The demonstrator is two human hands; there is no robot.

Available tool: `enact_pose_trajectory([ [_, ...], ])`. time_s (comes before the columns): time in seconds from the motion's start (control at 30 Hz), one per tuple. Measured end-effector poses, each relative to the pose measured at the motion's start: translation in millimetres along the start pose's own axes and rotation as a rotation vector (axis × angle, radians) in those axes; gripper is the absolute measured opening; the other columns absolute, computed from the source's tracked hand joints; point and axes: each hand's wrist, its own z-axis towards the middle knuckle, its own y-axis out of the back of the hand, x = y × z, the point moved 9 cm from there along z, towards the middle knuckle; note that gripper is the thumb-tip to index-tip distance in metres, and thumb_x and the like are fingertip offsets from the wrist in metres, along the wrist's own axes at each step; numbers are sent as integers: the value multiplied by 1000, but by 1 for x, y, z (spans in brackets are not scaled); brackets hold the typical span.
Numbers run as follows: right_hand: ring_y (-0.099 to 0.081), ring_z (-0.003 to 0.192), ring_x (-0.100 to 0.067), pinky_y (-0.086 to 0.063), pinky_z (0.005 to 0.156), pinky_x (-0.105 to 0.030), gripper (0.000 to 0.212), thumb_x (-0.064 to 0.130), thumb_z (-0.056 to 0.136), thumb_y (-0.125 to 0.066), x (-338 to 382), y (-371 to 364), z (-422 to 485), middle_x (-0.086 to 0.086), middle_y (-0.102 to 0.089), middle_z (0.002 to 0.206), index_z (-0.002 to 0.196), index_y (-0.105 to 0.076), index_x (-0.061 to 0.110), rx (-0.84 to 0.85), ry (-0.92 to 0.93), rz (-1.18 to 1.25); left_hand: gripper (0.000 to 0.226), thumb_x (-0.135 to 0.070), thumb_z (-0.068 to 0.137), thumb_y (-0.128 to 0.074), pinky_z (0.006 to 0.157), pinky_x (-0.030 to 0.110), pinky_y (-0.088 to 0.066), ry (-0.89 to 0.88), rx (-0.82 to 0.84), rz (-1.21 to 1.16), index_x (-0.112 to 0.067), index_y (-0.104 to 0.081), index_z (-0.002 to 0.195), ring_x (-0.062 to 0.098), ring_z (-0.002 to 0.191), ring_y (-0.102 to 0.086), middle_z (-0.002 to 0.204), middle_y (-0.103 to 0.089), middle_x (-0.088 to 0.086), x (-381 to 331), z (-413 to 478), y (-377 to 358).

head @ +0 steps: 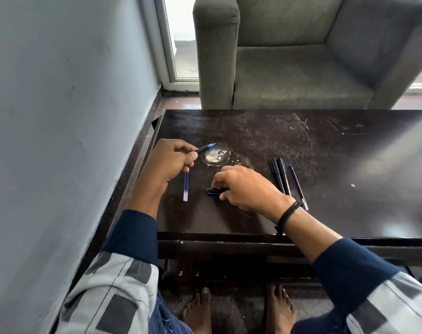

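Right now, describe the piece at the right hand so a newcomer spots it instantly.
On the dark table, just below the whitish stain, the right hand pinches a short black pen piece. Unlike the long black pens beside it and the blue-tipped pen the left hand holds, it is stubby and ridged.

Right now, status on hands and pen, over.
Left hand grips blue-tipped pen. Right hand pinches black pen piece on table. Refills by left hand, spare pens right; nothing in the way.
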Motion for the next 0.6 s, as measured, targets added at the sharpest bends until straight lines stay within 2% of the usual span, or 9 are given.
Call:
enact_pose_trajectory([
  [0.1, -59, 106, -20, -53, 82, -42, 25, 17, 89, -66, 1, -4, 0, 8, -60, 110, 113, -66, 26, 30, 6, -49, 14, -2, 89, -70, 62, 20, -55, 7, 16, 16, -12, -77, 97, 6, 60, -63, 73, -69, 3, 0, -1, -1],
  [0.2, -60, 99, -20, -50, 78, -35, 28, 17, 85, -62, 0, -6, -1, 12, -52, 96, 111, -67, 27, 64, -7, -27, 16, 0, 90, -68, 62, 18, -56, 4, 38, 29, -12, -76, 96, 8, 63, -63, 74, -69, 4, -3, -3, -3],
  [0.27, -61, 91, -18, -45, 74, -30, 28, 17, 81, -64, -9, -6, 0, 12, -56, 88, 105, -70, 29, 101, -84, 30, 17, 2, 90, -67, 62, 16, -55, 0, 54, 29, -12, -75, 96, 9, 65, -62, 75, -69, 5, -5, -5, -4],
  [0.33, -61, 80, -15, -45, 72, -27, 20, 14, 78, -70, -27, -2, 2, 11, -63, 80, 92, -70, 29, 79, -224, 226, 18, 3, 91, -66, 65, 18, -56, 6, 66, 21, -12, -75, 96, 10, 68, -64, 75, -69, 5, -6, -6, -5],
  [0.43, -59, 64, -17, -49, 60, -29, 21, 0, 76, -74, -52, 16, 0, -4, -68, 75, 78, -65, 18, -140, -413, 790, 20, 4, 91, -65, 73, 23, -57, 8, 81, 13, -12, -75, 97, 11, 71, -65, 76, -70, 6, -7, -7, -6],
  [0.5, -61, 62, -16, -50, 53, -22, 21, -7, 78, -74, -65, 26, -6, -9, -68, 74, 79, -62, 10, -296, -479, 1057, 20, 3, 91, -65, 75, 23, -56, 12, 100, 12, -13, -75, 96, 12, 71, -64, 78, -71, 8, -7, -9, -8],
  [0.6, -67, 67, -15, -55, 58, -18, 18, -7, 78, -77, -75, 32, -12, -8, -70, 77, 86, -68, 6, -398, -516, 1195, 21, 1, 91, -66, 73, 17, -52, 33, 129, 13, -17, -76, 94, 13, 75, -65, 84, -74, 11, -6, -10, -11],
])
